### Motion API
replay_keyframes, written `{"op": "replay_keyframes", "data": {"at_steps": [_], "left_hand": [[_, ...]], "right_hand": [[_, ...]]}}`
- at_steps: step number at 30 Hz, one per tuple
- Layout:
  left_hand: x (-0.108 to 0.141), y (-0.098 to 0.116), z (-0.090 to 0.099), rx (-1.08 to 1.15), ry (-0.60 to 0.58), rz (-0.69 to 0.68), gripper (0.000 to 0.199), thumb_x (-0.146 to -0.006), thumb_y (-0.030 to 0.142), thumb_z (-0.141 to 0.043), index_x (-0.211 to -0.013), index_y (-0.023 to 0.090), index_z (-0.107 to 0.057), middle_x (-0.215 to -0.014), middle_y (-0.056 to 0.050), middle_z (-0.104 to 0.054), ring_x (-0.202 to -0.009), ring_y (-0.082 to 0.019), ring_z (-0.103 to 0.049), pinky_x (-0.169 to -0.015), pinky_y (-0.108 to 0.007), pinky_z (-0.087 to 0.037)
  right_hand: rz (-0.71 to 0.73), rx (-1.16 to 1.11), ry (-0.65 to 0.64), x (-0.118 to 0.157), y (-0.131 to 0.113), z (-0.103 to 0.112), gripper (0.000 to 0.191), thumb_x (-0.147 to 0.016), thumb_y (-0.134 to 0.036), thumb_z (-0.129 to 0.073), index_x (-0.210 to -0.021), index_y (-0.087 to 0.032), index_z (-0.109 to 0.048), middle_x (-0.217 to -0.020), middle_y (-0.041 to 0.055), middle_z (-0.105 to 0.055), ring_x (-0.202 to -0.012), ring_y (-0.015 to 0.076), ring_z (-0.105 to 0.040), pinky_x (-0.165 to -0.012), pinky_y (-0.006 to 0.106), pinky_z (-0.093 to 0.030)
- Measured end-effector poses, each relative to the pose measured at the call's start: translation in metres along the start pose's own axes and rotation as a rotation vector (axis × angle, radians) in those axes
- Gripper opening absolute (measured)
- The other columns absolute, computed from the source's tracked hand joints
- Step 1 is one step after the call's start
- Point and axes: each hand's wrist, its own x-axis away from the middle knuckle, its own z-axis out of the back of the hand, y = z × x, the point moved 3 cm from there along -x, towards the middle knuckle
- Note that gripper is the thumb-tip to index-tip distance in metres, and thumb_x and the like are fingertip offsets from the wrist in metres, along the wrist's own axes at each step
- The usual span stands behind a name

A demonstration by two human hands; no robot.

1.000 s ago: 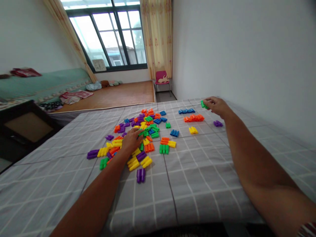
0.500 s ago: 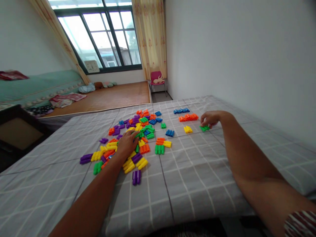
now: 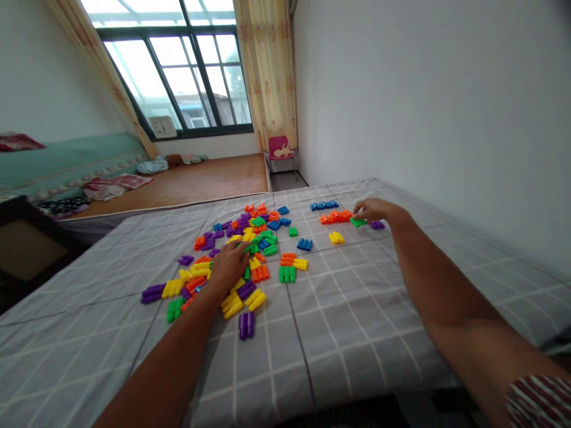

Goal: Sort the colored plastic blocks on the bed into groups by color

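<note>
My right hand (image 3: pixel 377 209) pinches a green building block (image 3: pixel 358 223) just above the sheet, at the right end of a row of joined orange blocks (image 3: pixel 335 217). A purple block (image 3: pixel 377 225) lies under the right hand. Behind the orange row is a row of blue blocks (image 3: pixel 324 205), and a yellow block (image 3: pixel 336 238) lies in front. My left hand (image 3: pixel 229 263) rests with fingers stretched over the mixed pile, its fingertips by several green blocks (image 3: pixel 266 238). Part of the pile is hidden beneath that hand and forearm.
A grey checked sheet (image 3: pixel 352 315) covers the bed under the blocks. Loose pieces lie between pile and rows, among them a blue block (image 3: pixel 305 244) and a green block (image 3: pixel 286 274). A white wall (image 3: pixel 423 107) rises along the right; a pink chair (image 3: pixel 280 145) stands beyond.
My right hand has moved slightly left with the green block, bringing it to the end of the orange row. The purple block now shows. My left hand has stayed on the pile.
</note>
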Motion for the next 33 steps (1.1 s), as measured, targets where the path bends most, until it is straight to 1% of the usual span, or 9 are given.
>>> {"op": "replay_keyframes", "data": {"at_steps": [6,11,13,17,20,24,28,30,33], "left_hand": [[0.0,0.0,-0.002,0.018,0.001,0.02,0.039,-0.095,0.036,-0.042,-0.131,0.031,-0.057,-0.135,-0.006,-0.055,-0.12,-0.024,-0.053,-0.094,-0.036,-0.048],[0.001,0.002,0.001,0.046,-0.007,0.017,0.038,-0.096,0.038,-0.041,-0.129,0.032,-0.059,-0.135,-0.006,-0.055,-0.119,-0.024,-0.053,-0.098,-0.037,-0.046],[0.001,0.003,0.002,0.048,-0.004,0.014,0.039,-0.097,0.038,-0.039,-0.129,0.031,-0.059,-0.135,-0.006,-0.054,-0.12,-0.024,-0.053,-0.098,-0.037,-0.046],[0.002,0.005,0.004,0.034,-0.017,0.026,0.04,-0.097,0.038,-0.038,-0.13,0.029,-0.059,-0.134,-0.007,-0.055,-0.119,-0.025,-0.053,-0.096,-0.038,-0.048],[0.003,0.006,0.005,0.033,-0.025,0.024,0.04,-0.096,0.037,-0.039,-0.131,0.029,-0.058,-0.136,-0.007,-0.054,-0.119,-0.025,-0.053,-0.095,-0.038,-0.049],[0.003,0.005,0.005,0.025,-0.029,0.026,0.039,-0.096,0.036,-0.04,-0.13,0.031,-0.057,-0.137,-0.006,-0.053,-0.12,-0.025,-0.052,-0.096,-0.039,-0.048],[0.002,0.003,0.002,0.02,-0.018,0.017,0.04,-0.096,0.036,-0.04,-0.131,0.031,-0.057,-0.137,-0.007,-0.054,-0.121,-0.026,-0.052,-0.097,-0.04,-0.048],[0.002,0.002,0.001,0.012,-0.009,0.008,0.04,-0.095,0.035,-0.04,-0.132,0.03,-0.056,-0.136,-0.007,-0.054,-0.121,-0.027,-0.052,-0.097,-0.041,-0.048],[0.001,0.002,0.001,-0.002,-0.005,-0.006,0.041,-0.095,0.035,-0.039,-0.132,0.029,-0.057,-0.135,-0.008,-0.055,-0.119,-0.027,-0.053,-0.097,-0.041,-0.048]], "right_hand": [[0.134,-0.144,0.051,0.013,-0.025,-0.008,0.041,-0.079,-0.051,-0.066,-0.098,-0.014,-0.068,-0.089,0.0111,-0.074,-0.069,0.0177,-0.068,-0.06,0.026,-0.051],[0.379,-0.231,-0.371,0.039,-0.076,-0.041,0.048,-0.07,-0.061,-0.07,-0.091,-0.017,-0.069,-0.08,0.0062,-0.072,-0.066,0.0174,-0.067,-0.056,0.024,-0.049],[0.451,-0.177,-0.44,0.048,-0.101,-0.062,0.047,-0.069,-0.061,-0.071,-0.088,-0.018,-0.069,-0.076,0.0044,-0.072,-0.064,0.0167,-0.066,-0.055,0.024,-0.048],[0.552,-0.038,-0.391,0.056,-0.137,-0.089,0.036,-0.073,-0.054,-0.07,-0.086,-0.02,-0.069,-0.077,0.0023,-0.072,-0.065,0.0166,-0.066,-0.058,0.025,-0.047],[0.595,-0.041,-0.355,0.053,-0.139,-0.082,0.036,-0.078,-0.054,-0.065,-0.09,-0.02,-0.069,-0.082,0.003,-0.073,-0.07,0.0165,-0.066,-0.062,0.025,-0.049],[0.462,-0.108,-0.165,0.029,-0.093,-0.039,0.039,-0.081,-0.052,-0.06,-0.096,-0.017,-0.068,-0.089,0.0068,-0.073,-0.077,0.0177,-0.066,-0.065,0.025,-0.049],[0.024,0.015,0.307,0.006,0.003,0.008,0.036,-0.081,-0.044,-0.058,-0.102,-0.017,-0.069,-0.096,0.0104,-0.073,-0.083,0.022,-0.067,-0.069,0.03,-0.049],[-0.182,0.104,0.448,0.004,0.052,0.015,0.036,-0.08,-0.043,-0.058,-0.102,-0.018,-0.071,-0.099,0.0117,-0.073,-0.087,0.0257,-0.067,-0.071,0.033,-0.049],[-0.368,0.158,0.447,0.004,0.104,0.004,0.033,-0.075,-0.041,-0.061,-0.098,-0.021,-0.074,-0.101,0.0138,-0.073,-0.092,0.0302,-0.067,-0.069,0.035,-0.049]]}}
